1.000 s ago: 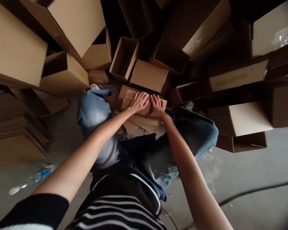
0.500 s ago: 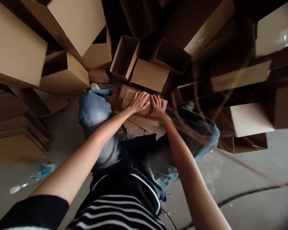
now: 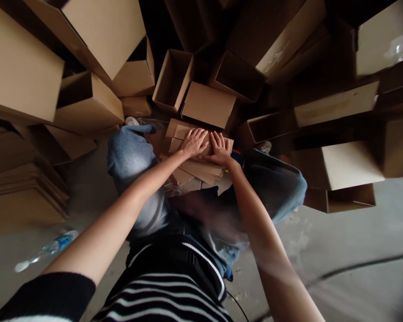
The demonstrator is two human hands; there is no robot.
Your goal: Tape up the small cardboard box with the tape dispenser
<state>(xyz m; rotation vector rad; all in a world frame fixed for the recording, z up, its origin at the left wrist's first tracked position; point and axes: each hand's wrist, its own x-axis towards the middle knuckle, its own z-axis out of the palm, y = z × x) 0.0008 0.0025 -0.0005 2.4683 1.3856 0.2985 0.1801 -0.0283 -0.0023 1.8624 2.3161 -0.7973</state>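
Observation:
Between my bent knees lies a folded cardboard piece (image 3: 177, 133) on top of several flat cardboard sheets (image 3: 201, 169). My left hand (image 3: 194, 142) rests flat on its upper face, fingers stretched forward. Beside it, my right hand (image 3: 219, 147) presses on the right part of the same piece with its fingers spread. The hands are close together but apart, and neither grasps anything. Just beyond my fingers stands a brown box (image 3: 208, 104) with a plain face toward me. The underside of the folded piece is hidden.
Open cardboard boxes (image 3: 174, 78) crowd the far side and both flanks. A stack of flattened cardboard (image 3: 23, 197) lies at the left, with a plastic bottle (image 3: 52, 247) on the floor nearer me. A black cable (image 3: 362, 264) crosses the floor at the right.
Both hands stay in the same place on the cardboard. The whole view has shifted slightly. Thin blurred streaks over the right side have gone.

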